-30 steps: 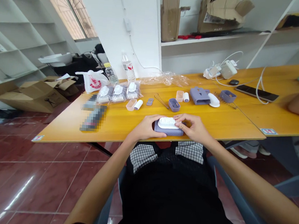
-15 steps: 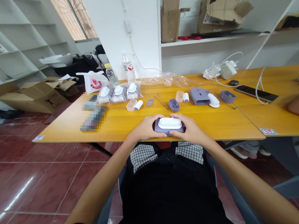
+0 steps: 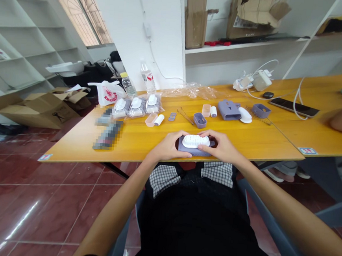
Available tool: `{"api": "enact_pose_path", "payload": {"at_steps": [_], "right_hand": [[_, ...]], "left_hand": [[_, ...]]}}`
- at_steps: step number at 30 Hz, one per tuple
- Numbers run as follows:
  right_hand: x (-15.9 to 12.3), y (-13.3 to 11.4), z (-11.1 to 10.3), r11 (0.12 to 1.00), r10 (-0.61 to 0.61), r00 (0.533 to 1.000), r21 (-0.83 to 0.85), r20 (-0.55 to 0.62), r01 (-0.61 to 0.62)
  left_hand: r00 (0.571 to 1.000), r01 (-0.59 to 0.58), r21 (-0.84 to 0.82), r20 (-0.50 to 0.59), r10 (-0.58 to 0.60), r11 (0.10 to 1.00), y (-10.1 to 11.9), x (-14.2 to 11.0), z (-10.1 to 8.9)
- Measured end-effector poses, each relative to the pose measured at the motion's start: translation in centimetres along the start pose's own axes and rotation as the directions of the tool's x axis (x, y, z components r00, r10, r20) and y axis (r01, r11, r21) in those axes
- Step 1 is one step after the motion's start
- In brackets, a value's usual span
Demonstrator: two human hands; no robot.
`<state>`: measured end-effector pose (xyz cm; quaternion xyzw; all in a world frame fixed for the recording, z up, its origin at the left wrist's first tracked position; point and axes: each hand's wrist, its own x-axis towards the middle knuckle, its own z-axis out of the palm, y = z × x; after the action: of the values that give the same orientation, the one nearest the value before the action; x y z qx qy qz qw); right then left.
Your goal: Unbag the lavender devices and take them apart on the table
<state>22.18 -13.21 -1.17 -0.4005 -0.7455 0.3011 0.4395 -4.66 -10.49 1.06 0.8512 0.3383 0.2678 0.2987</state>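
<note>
While the left hand (image 3: 169,145) curls around the nine o'clock end of a purple-grey case (image 3: 197,152), thumb on its near side, the right hand (image 3: 218,145) comes in from three o'clock, pinching the right end of a white bristled piece (image 3: 196,141), its thumb against the near edge; the fingertips on the far side are partly hidden; the bristled piece lies on top of the case, bristles up; both are at the near edge of the table (image 3: 252,144), though whether the case touches the wood I cannot tell; taking that pair as the dial's centre, a purple cup (image 3: 200,121) stands just beyond at twelve, and a coiled wire (image 3: 185,115) lies at eleven; toward ten are a pink cup (image 3: 151,120) with a white roller (image 3: 159,120) beside it and, farther out, three bagged sets (image 3: 137,107); between one and two lies a purple holder (image 3: 228,110), with a white oval part (image 3: 245,115) against its right side; at two, well apart, are a purple tray (image 3: 261,110) and a phone (image 3: 295,108); at nine, pixelated items (image 3: 109,135) cannot be made out.
</note>
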Motion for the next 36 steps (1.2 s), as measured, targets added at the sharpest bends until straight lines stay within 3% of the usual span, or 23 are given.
{"api": "enact_pose_path", "payload": {"at_steps": [19,27,31,36], "right_hand": [[0.7,0.3,0.2,0.995,-0.074,0.997,-0.064,-0.015,0.073],[1.0,-0.1,0.4,0.968,-0.239,0.956,-0.114,-0.172,0.222],[1.4,-0.4,-0.2,0.938,-0.327,0.939,-0.153,-0.101,0.311],[1.7,-0.1,-1.7,0.942,-0.311,0.95,-0.14,-0.029,0.304]], "left_hand": [[0.999,0.026,0.013,-0.025,-0.026,1.0,0.4,0.1,0.1],[0.998,0.04,0.078,-0.044,-0.037,0.996,0.2,0.2,0.4],[0.999,0.027,0.138,-0.043,-0.021,0.99,0.1,0.0,0.5],[0.999,0.001,0.168,-0.035,0.005,0.986,0.3,-0.1,0.7]]}}
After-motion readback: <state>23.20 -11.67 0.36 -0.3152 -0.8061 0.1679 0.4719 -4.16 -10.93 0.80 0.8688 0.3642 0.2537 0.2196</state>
